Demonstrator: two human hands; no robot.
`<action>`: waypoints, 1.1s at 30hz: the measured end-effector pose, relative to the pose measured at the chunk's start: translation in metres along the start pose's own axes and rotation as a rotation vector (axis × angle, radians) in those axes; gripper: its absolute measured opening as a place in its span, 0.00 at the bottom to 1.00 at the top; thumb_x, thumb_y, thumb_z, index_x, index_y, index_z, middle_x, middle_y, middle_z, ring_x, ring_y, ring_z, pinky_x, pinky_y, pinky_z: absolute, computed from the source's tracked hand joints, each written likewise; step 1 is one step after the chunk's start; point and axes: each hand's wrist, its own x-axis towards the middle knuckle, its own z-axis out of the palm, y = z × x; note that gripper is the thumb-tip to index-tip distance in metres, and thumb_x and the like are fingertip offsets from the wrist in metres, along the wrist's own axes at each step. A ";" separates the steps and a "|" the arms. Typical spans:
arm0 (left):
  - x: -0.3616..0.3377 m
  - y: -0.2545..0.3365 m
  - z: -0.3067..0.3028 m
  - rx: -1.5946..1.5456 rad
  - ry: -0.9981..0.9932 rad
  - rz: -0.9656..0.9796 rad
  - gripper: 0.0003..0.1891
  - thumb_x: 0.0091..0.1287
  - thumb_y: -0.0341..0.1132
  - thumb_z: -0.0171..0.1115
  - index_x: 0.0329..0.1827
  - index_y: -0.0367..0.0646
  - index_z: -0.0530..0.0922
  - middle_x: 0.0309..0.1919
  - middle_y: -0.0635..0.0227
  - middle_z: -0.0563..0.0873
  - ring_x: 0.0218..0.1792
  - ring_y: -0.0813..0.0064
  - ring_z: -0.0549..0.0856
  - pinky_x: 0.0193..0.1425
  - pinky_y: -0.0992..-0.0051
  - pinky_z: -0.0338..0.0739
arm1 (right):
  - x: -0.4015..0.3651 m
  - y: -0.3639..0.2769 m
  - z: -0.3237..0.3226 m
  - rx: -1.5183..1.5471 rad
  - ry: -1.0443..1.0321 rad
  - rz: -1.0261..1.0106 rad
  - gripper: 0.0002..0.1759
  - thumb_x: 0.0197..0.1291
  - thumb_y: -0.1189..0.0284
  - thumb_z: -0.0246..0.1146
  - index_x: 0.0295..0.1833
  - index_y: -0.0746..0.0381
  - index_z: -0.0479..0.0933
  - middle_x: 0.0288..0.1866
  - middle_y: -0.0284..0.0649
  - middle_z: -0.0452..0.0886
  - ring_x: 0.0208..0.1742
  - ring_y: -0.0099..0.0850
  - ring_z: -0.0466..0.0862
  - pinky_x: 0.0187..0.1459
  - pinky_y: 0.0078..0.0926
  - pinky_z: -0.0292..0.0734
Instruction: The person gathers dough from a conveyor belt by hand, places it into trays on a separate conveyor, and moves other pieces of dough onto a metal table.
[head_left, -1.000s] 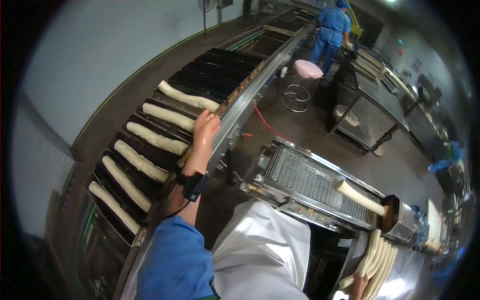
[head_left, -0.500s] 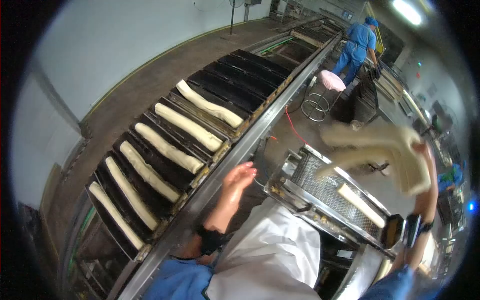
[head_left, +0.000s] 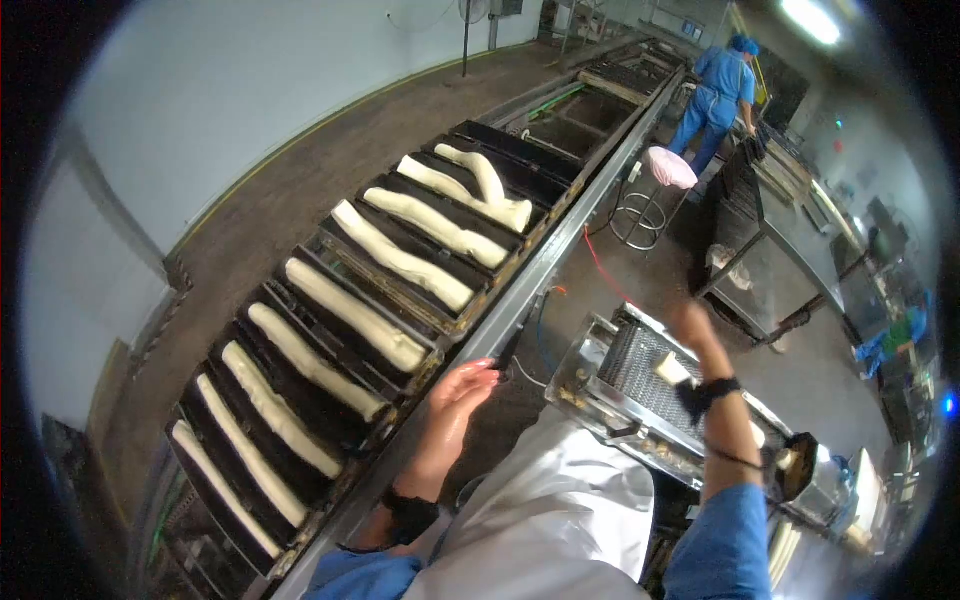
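- Head view: looking down along a conveyor rail carrying black pans.
- Holding left hand empty, fingers loosely spread, just beside the rail, touching no dough.
- Raising right hand above the mesh belt; blurring too much for telling fingers open or closed.
- Lying lengthwise in the pans, dough strips, filling the near run of the line.
- Crossing each other in the farthest filled pan, a crossed pair of strips.
- Resting on the mesh belt just beside the right wrist, a short dough piece.
- Standing well apart, beyond a pink stool, a person in blue.
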 end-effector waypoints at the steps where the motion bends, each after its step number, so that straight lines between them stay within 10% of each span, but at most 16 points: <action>1: 0.004 0.005 0.001 -0.023 0.020 -0.008 0.19 0.65 0.23 0.59 0.60 0.36 0.76 0.50 0.61 0.84 0.53 0.73 0.82 0.61 0.74 0.75 | -0.023 0.008 0.040 0.153 0.019 0.173 0.21 0.48 0.57 0.72 0.42 0.63 0.84 0.37 0.51 0.85 0.40 0.47 0.84 0.41 0.44 0.77; 3: 0.017 0.008 0.005 -0.049 0.063 -0.026 0.19 0.64 0.22 0.59 0.60 0.36 0.76 0.50 0.62 0.84 0.53 0.74 0.82 0.62 0.74 0.74 | -0.053 -0.007 0.062 0.331 -0.137 0.546 0.32 0.44 0.54 0.72 0.52 0.63 0.80 0.53 0.53 0.83 0.54 0.47 0.83 0.55 0.40 0.77; 6: 0.037 0.004 0.015 -0.035 0.082 0.008 0.19 0.64 0.22 0.59 0.60 0.36 0.76 0.49 0.63 0.84 0.52 0.75 0.82 0.60 0.75 0.74 | -0.073 -0.030 0.029 -0.016 0.021 0.458 0.24 0.50 0.57 0.64 0.49 0.63 0.82 0.61 0.52 0.78 0.61 0.48 0.78 0.59 0.43 0.75; 12: 0.071 0.008 0.042 -0.051 0.070 0.035 0.18 0.64 0.22 0.58 0.58 0.36 0.77 0.48 0.63 0.84 0.51 0.75 0.82 0.60 0.75 0.74 | -0.009 0.028 0.000 0.095 0.075 0.499 0.19 0.50 0.61 0.67 0.43 0.63 0.82 0.39 0.49 0.85 0.39 0.48 0.84 0.45 0.41 0.80; 18: 0.108 0.010 0.077 -0.008 0.063 0.063 0.18 0.67 0.30 0.61 0.59 0.38 0.77 0.48 0.65 0.85 0.51 0.76 0.83 0.55 0.78 0.74 | 0.029 0.036 -0.235 1.018 0.629 0.369 0.22 0.56 0.64 0.69 0.50 0.70 0.78 0.39 0.44 0.84 0.41 0.32 0.84 0.47 0.35 0.78; 22: 0.138 0.020 0.117 -0.018 0.035 0.064 0.18 0.66 0.29 0.63 0.59 0.38 0.77 0.48 0.66 0.85 0.51 0.77 0.82 0.56 0.76 0.74 | 0.044 0.002 -0.316 1.442 0.551 -0.257 0.40 0.57 0.58 0.70 0.70 0.67 0.67 0.64 0.52 0.76 0.67 0.39 0.74 0.70 0.39 0.65; 28: 0.205 0.034 0.144 0.123 0.003 0.265 0.23 0.63 0.23 0.62 0.62 0.38 0.74 0.56 0.58 0.79 0.53 0.72 0.81 0.58 0.76 0.76 | 0.060 -0.001 -0.308 1.430 0.337 -0.480 0.47 0.51 0.59 0.74 0.74 0.63 0.62 0.73 0.48 0.67 0.74 0.45 0.66 0.72 0.45 0.63; 33: 0.291 0.068 0.123 0.505 0.279 0.344 0.32 0.56 0.25 0.67 0.67 0.38 0.68 0.56 0.55 0.77 0.54 0.64 0.79 0.61 0.68 0.73 | 0.043 0.053 -0.236 1.403 0.165 -0.110 0.41 0.54 0.64 0.72 0.71 0.65 0.66 0.68 0.49 0.73 0.69 0.41 0.72 0.69 0.41 0.68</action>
